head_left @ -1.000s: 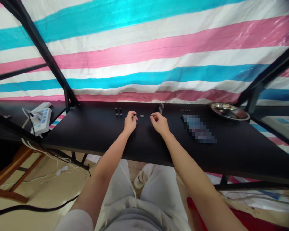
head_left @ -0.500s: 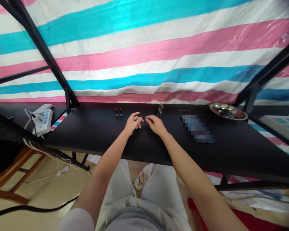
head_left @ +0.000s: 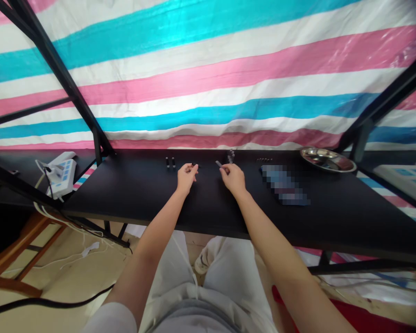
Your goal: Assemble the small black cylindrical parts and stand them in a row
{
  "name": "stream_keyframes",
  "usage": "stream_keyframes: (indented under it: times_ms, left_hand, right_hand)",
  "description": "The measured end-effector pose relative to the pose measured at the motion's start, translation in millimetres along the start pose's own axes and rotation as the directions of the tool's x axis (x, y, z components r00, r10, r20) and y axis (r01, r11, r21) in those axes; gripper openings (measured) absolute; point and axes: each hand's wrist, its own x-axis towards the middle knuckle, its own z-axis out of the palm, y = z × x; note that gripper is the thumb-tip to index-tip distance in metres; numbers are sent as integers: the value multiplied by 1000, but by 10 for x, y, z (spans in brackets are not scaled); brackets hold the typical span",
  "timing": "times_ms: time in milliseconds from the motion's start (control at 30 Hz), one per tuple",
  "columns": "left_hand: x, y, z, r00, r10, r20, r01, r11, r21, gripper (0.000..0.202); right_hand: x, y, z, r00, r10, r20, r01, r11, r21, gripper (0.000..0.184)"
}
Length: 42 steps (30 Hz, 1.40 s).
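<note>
The left hand [head_left: 187,178] pinches a dark piece [head_left: 195,164], seemingly slender, and the right hand [head_left: 233,177] a pale stub [head_left: 218,163], over the table [head_left: 208,208].

Free passage: between the left hand [head_left: 186,178] and right hand [head_left: 234,178], narrowed by a dark piece [head_left: 198,165] and grey piece [head_left: 218,163] projecting inward; bare table [head_left: 208,203] extends between the forearms [head_left: 160,231] to its front edge. Obstacles: two tubes [head_left: 167,162] beyond the left hand; cluster [head_left: 231,156] just behind the right; packet [head_left: 286,186], then dish [head_left: 327,160], farther right. Tarp [head_left: 225,85] bounds the rear.
</note>
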Motion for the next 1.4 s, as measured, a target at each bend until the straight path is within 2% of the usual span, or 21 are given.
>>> stream_keyframes:
  times_ms: [67,167,300,567,767,867,967,1033,1233,1400]
  left_hand:
    - [13,-20,-12,999,34,-16,-34,999,34,27]
    - [17,-43,-20,997,80,-25,-78,994,74,26]
    - [14,-60,-16,996,92,-11,-90,992,91,26]
    - [15,-52,-22,995,92,28,-94,991,98,27]
    - [-12,3,47,995,94,26,-97,969,227,26]
    - [9,18,156,985,150,85,-170,925,340,21]
    - [66,6,310,951,230,206,-301,841,449,14]
    - [112,-17,429,935,247,256,-347,792,502,12]
    - [226,-101,765,952,194,234,-300,732,612,10]
    - [318,-133,959,969,146,201,-243,718,652,10]
  right_hand:
    - [30,61,-44,991,126,-46,-126,992,-11,26]
    - [82,139,-98,956,289,-51,-290,957,-6,28]
    - [178,208,-105,917,397,-23,-398,916,-55,26]
    - [370,281,-11,923,386,-1,-375,896,-236,25]
    - [382,346,22,928,372,-2,-359,893,-271,28]
    - [387,346,18,928,373,14,-354,890,-286,30]
    - [393,334,4,929,370,28,-346,892,-292,30]
    - [395,329,-10,930,367,37,-342,895,-287,31]
    - [395,351,-24,930,366,45,-341,900,-272,31]
    - [373,378,-15,937,345,45,-320,906,-277,30]
